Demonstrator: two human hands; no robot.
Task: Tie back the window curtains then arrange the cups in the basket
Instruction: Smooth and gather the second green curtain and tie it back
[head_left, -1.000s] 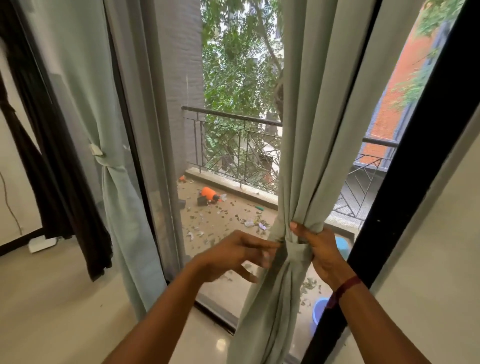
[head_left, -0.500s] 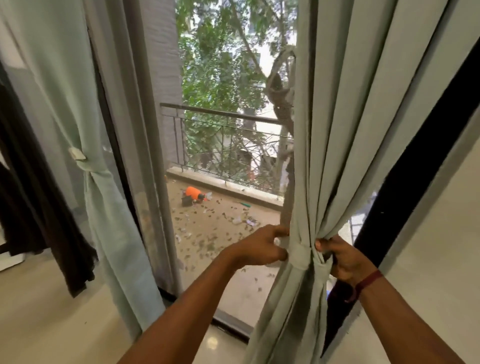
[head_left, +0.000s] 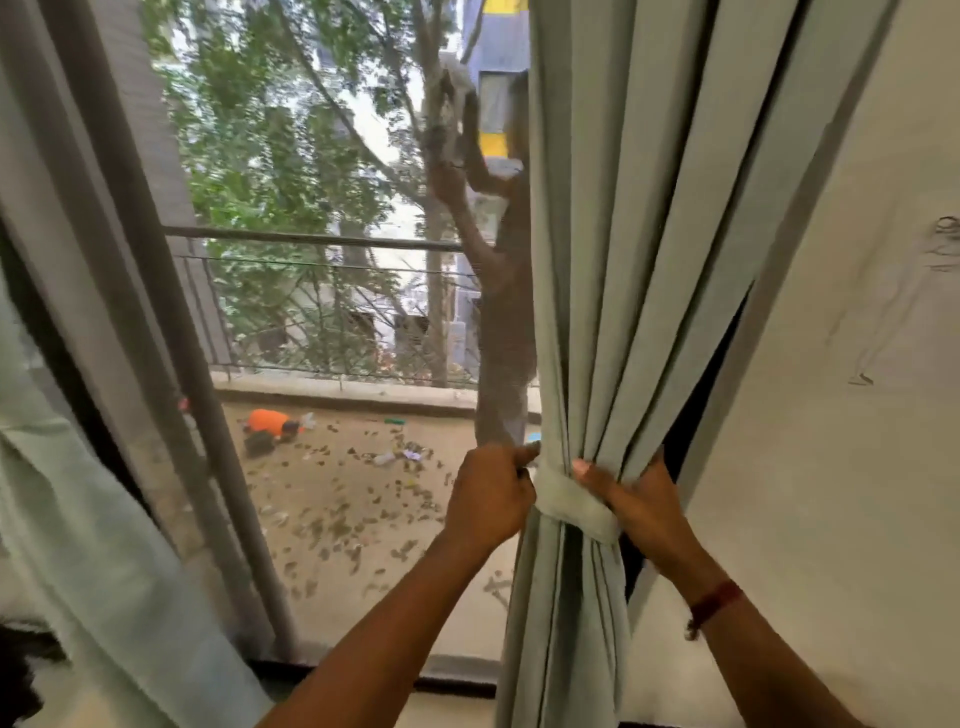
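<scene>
Head view, person standing at a tall window, both arms raised forward. The right curtain (head_left: 623, 260), pale grey-green, hangs to the right of the glass, beside the wall (head_left: 857, 493), and is gathered into tight folds at the height of the hands. A tie band (head_left: 571, 501) of the same cloth circles the gathered folds, sloping down a little toward the right.

The left hand (head_left: 491, 493) is at the curtain's left edge, knuckles toward the viewer. Its fingers are curled into a loose fist, and thumb and forefinger pinch the edge of the cloth just above the band. The forearm rises from low centre, wrist straight.

The right hand (head_left: 639, 499) is on the curtain's right side. Its thumb presses flat on the front of the folds just above the band, and the curled fingers pass behind the cloth, so their tips are hidden. A dark red thread bracelet (head_left: 714, 603) sits on this wrist.

The left curtain (head_left: 104, 545) fills the near left, blurred. Through the glass, farther off, are a balcony railing (head_left: 311, 241), a floor strewn with dry leaves, an orange object (head_left: 267, 421) lying on it, and trees beyond. Faint pencil-like marks (head_left: 937, 249) show on the wall at far right, too faint to read.
</scene>
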